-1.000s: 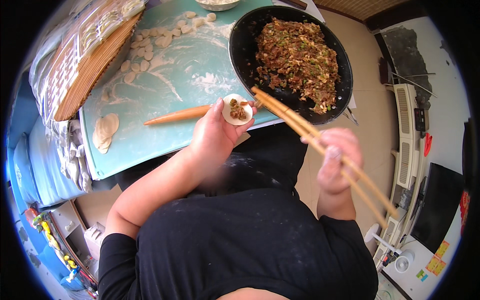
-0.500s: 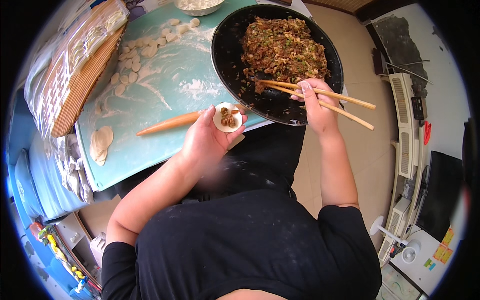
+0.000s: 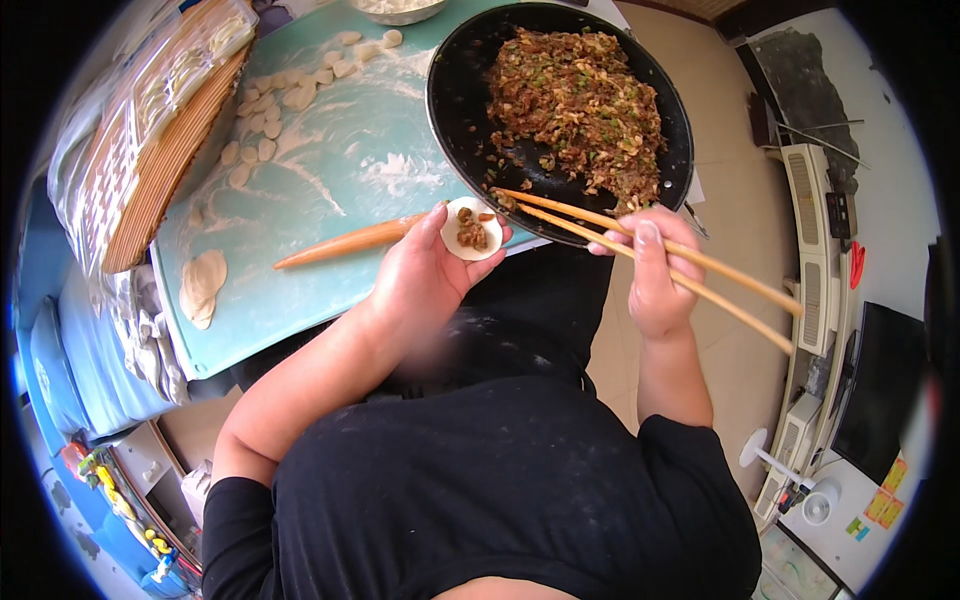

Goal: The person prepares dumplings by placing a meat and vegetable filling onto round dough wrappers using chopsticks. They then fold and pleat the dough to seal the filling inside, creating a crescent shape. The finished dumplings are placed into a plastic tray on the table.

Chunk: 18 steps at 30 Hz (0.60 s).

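Observation:
My left hand [image 3: 432, 262] holds a round dumpling wrapper [image 3: 484, 247] in its fingers, with a small heap of filling [image 3: 470, 229] on it. In my right hand [image 3: 657, 272] is a pair of chopsticks [image 3: 725, 267], gripped between thumb and fingers. Their tips lie over the near left rim of the black pan [image 3: 560, 203], close to the wrapper, with a bit of filling at them. A mound of minced filling with green bits [image 3: 575, 110] fills the pan's far part. Behind my left hand a wooden rolling pin [image 3: 345, 244] rests on the floured green mat [image 3: 300, 300].
Several small dough pieces [image 3: 300, 97] lie on the mat's far side. A few rolled wrappers [image 3: 203, 288] overlap at its left corner. A slatted tray [image 3: 165, 170] with plastic-covered containers stands at the left edge. A bowl of flour [image 3: 400, 10] sits at the back.
My right hand has drawn the chopsticks toward me and left, from the filling to the pan's rim near the wrapper. My left hand has shifted slightly right with the wrapper.

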### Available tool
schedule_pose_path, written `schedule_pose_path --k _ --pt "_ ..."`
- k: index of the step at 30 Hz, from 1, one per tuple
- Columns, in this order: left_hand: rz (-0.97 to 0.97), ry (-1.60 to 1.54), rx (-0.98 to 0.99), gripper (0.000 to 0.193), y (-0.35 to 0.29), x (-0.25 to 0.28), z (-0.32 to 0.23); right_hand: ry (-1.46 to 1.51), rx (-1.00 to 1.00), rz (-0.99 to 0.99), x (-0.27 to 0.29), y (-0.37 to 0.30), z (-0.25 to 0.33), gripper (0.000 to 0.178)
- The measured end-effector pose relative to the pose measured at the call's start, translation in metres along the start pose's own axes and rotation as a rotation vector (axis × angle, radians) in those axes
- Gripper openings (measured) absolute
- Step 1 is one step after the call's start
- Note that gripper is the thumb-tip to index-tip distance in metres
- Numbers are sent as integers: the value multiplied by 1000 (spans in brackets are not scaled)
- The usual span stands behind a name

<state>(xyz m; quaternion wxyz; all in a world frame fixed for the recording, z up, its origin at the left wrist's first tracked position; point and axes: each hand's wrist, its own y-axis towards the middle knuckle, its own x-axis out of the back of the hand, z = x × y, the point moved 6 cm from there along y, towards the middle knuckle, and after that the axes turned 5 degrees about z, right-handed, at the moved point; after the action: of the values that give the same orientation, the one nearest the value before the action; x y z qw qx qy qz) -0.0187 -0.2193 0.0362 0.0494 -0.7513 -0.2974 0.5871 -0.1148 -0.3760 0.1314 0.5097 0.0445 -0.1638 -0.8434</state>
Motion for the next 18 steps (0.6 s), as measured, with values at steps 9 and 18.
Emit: schedule_pose_path --k 9,18 --pt "13 -35 -76 46 -11 -1 -11 -491 510 324 -53 -21 53 14" --pt "65 -37 -137 46 -31 -9 -26 -240 327 228 -40 -15 49 20"
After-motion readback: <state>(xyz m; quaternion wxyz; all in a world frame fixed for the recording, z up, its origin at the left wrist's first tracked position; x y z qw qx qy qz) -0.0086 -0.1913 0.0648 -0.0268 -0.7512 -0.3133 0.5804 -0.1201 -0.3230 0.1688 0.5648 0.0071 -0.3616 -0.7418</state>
